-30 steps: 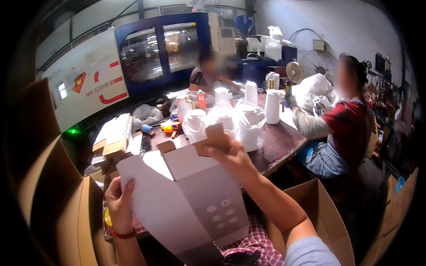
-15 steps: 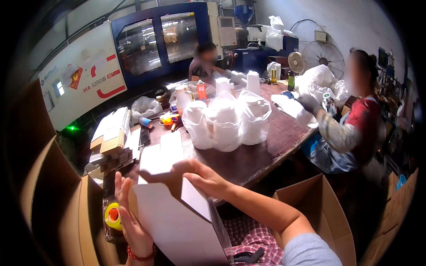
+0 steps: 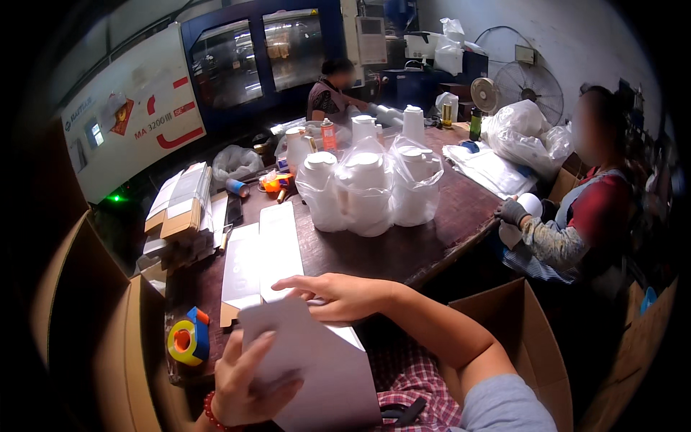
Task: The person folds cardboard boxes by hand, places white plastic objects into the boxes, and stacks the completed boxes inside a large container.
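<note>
A white cardboard carton (image 3: 317, 371) stands tilted in front of me, with a rounded end flap (image 3: 284, 331) sticking up. My left hand (image 3: 248, 381), a red bead bracelet at its wrist, holds the carton's left side with bent fingers against its face. Behind the raised flap, my right hand (image 3: 345, 297) grips the carton's upper edge. Its index finger points left and the other fingers curl, partly hidden by the flap. Flat white carton blanks (image 3: 281, 237) lie just beyond on the dark table (image 3: 389, 263).
White containers in plastic bags (image 3: 363, 187) stand mid-table. Folded cartons (image 3: 180, 205) are stacked left, near a yellow-and-blue tape roll (image 3: 188, 340). Open brown boxes flank me, one at right (image 3: 511, 324). A co-worker's gloved hand (image 3: 512, 212) holds a white rounded piece; another person sits behind.
The carton has turned and its end flap now stands toward me. My left hand has moved onto its face; my right hand has shifted along the top. The co-worker's gloved hand has lowered.
</note>
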A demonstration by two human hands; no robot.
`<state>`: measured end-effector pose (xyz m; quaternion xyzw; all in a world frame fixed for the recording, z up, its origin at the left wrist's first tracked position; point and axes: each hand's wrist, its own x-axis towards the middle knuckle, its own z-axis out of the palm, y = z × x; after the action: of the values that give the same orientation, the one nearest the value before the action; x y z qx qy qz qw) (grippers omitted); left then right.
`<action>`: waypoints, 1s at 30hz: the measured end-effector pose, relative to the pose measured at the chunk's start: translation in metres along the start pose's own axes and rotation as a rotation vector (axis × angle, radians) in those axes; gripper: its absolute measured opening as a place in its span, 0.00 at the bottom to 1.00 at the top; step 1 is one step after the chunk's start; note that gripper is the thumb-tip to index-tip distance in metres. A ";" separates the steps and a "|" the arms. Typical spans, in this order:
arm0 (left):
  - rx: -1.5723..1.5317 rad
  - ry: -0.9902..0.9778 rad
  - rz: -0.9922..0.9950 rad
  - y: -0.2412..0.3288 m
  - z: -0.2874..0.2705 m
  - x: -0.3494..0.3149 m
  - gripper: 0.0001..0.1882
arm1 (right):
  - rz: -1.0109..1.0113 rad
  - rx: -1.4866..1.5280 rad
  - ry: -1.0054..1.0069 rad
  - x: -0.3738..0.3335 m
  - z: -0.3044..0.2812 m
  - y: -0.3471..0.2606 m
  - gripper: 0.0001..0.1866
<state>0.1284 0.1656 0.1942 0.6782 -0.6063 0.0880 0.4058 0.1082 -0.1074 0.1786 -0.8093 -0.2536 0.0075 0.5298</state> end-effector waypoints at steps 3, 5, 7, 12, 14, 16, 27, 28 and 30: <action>0.392 -0.125 -0.048 0.019 0.003 0.035 0.42 | 0.076 -0.055 0.007 -0.006 -0.005 0.013 0.33; 0.453 -0.198 0.017 0.025 -0.001 0.044 0.34 | 0.134 -0.067 0.017 -0.009 -0.007 0.013 0.32; 0.288 -0.364 0.019 0.011 -0.005 0.036 0.30 | 0.152 0.111 0.070 -0.010 0.000 0.011 0.29; 0.157 -0.462 0.014 0.015 -0.012 0.036 0.26 | 0.060 0.447 0.328 -0.021 0.028 0.043 0.18; 0.058 -0.497 -0.024 0.009 -0.010 0.029 0.25 | 0.049 0.481 0.470 -0.033 0.034 0.041 0.17; 0.043 -0.462 -0.029 0.011 -0.010 0.029 0.25 | 0.107 0.541 0.604 -0.049 0.043 0.048 0.19; -0.385 0.115 -0.638 -0.159 -0.052 0.024 0.15 | -0.080 -0.105 0.648 -0.149 0.060 0.084 0.25; -0.399 0.032 -0.745 -0.179 -0.034 0.000 0.15 | 0.083 0.196 0.754 -0.148 0.058 0.083 0.22; -0.298 -0.217 -0.750 -0.190 0.025 -0.022 0.15 | -0.030 -0.219 0.725 -0.179 0.038 0.078 0.19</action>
<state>0.2831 0.1531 0.0804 0.7911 -0.3627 -0.2268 0.4372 -0.0266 -0.1738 0.0492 -0.8075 -0.0610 -0.3143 0.4955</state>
